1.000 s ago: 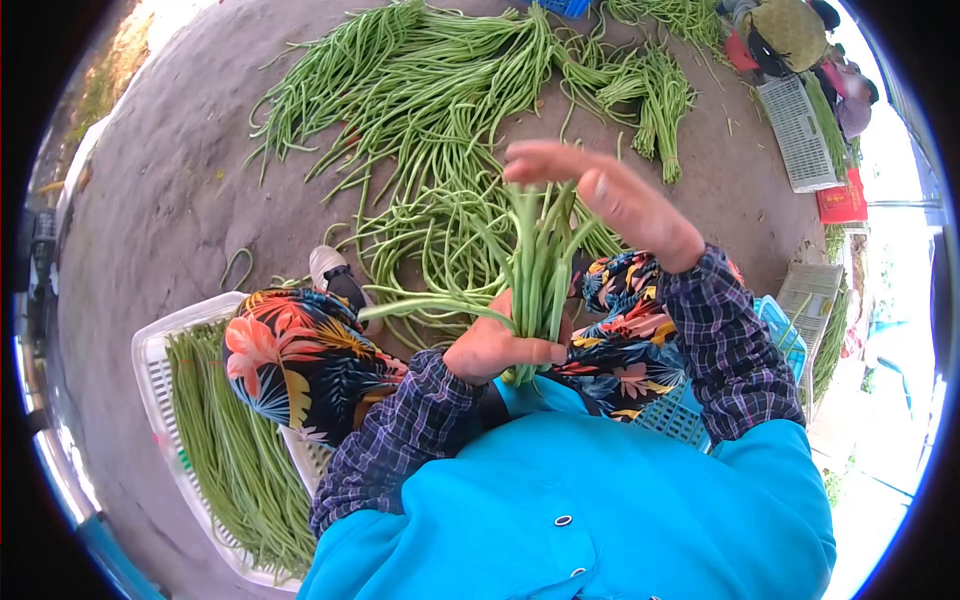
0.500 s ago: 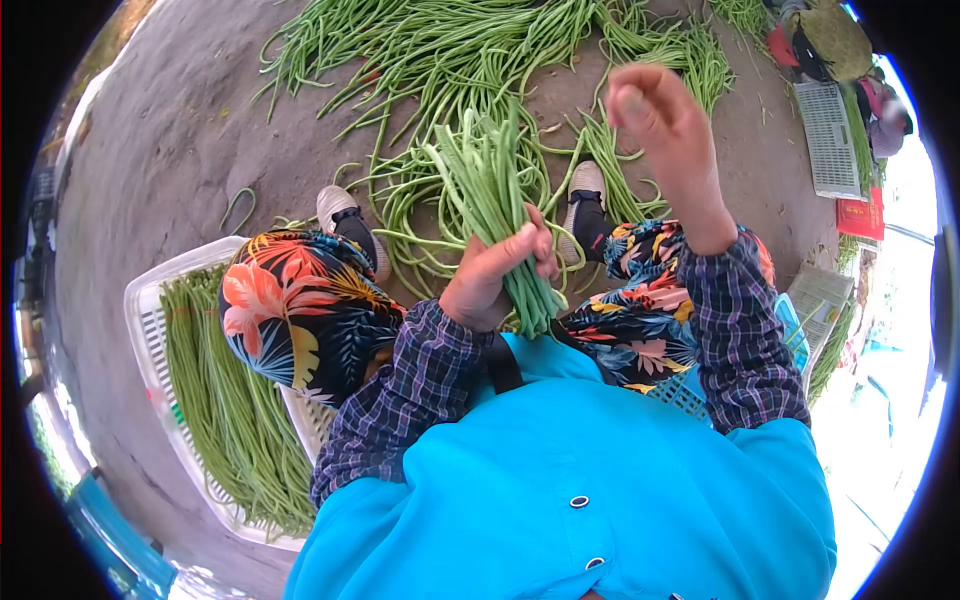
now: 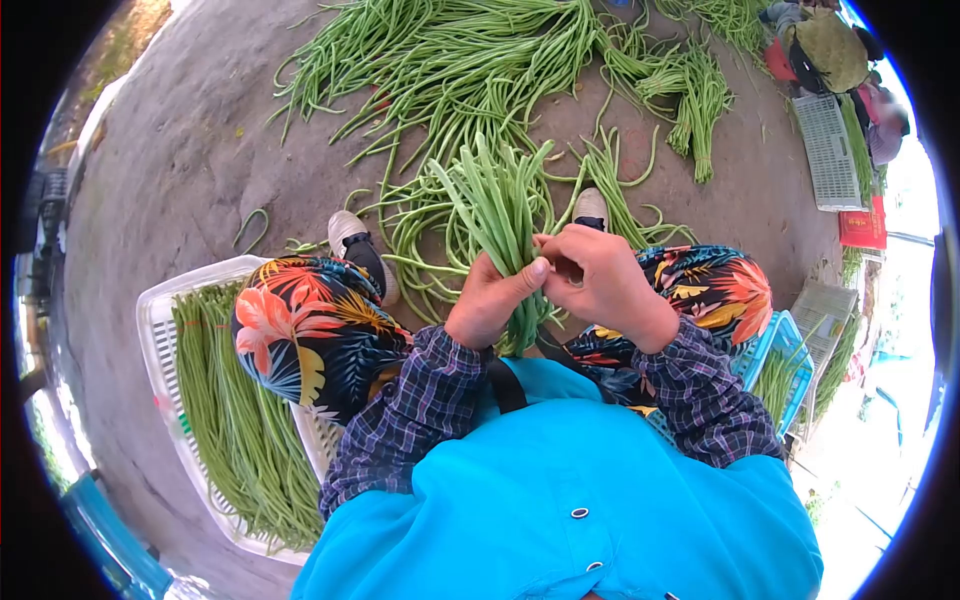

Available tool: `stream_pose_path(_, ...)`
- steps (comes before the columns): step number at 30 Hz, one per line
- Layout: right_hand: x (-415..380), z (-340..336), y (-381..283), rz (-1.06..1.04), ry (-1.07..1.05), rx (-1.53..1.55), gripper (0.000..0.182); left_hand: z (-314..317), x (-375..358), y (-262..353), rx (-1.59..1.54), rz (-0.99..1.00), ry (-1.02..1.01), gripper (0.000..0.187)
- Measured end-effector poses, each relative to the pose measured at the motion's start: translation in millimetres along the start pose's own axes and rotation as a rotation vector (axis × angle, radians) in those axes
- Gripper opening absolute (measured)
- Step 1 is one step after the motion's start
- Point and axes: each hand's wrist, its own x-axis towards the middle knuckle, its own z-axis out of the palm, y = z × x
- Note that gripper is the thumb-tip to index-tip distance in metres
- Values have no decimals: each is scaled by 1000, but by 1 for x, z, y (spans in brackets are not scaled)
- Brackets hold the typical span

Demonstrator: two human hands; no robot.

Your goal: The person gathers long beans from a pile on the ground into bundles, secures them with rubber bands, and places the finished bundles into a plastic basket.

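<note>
A bunch of long green beans (image 3: 497, 205) stands tilted in front of my body, its ends fanning out at the top. My left hand (image 3: 488, 300) is closed around the lower part of the bunch, thumb across the front. At its right side, my right hand (image 3: 610, 285) touches or nearly touches the bunch, with thumb and fingers pinched together. Whatever may be between those fingertips is too small to make out. Loose long beans (image 3: 415, 235) lie on the ground between my shoes, below the bunch.
A big pile of long beans (image 3: 470, 60) spreads across the ground ahead, with a bundle (image 3: 698, 120) at its right. A white crate (image 3: 155, 330) of beans stands left, a blue crate (image 3: 797, 365) right. Farther right are a pale crate (image 3: 828, 150), a red box (image 3: 862, 225) and another person (image 3: 885, 125).
My right hand has come down from its raised place at the upper right to the side of the bunch. My left hand keeps its hold on the beans.
</note>
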Motion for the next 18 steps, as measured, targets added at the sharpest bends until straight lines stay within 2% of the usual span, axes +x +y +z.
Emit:
stream_pose_path(2,0,-9,0,285,-13,259,14,-8,-1,-5,39,-47,21,30)
stream_pose_path(3,3,-13,-3,356,9,464,9,-5,-1,-4,33,-79,-10,29)
stream_pose_path(6,6,-20,-4,357,-8,596,9,-2,0,-2,85,-107,-99,27)
stream_pose_path(7,4,-14,6,285,110,555,11,-5,2,-6,184,-88,-168,29)
stream_pose_path(8,6,-17,7,285,111,552,11,-7,3,-7,281,-64,-234,30)
stream_pose_path(9,7,-23,8,297,137,541,13,-7,2,-7,310,-75,-207,24)
stream_pose_path(13,1,-21,12,321,117,589,28,-3,-1,-8,149,-54,-67,22)
stream_pose_path(15,0,-17,17,329,111,646,34,-11,2,-9,101,-84,-89,21)
stream_pose_path(17,1,-14,19,273,168,746,54,-13,2,-9,37,-124,-113,19)
stream_pose_path(18,2,-16,18,274,170,747,54,-14,2,-9,39,-126,-114,19)
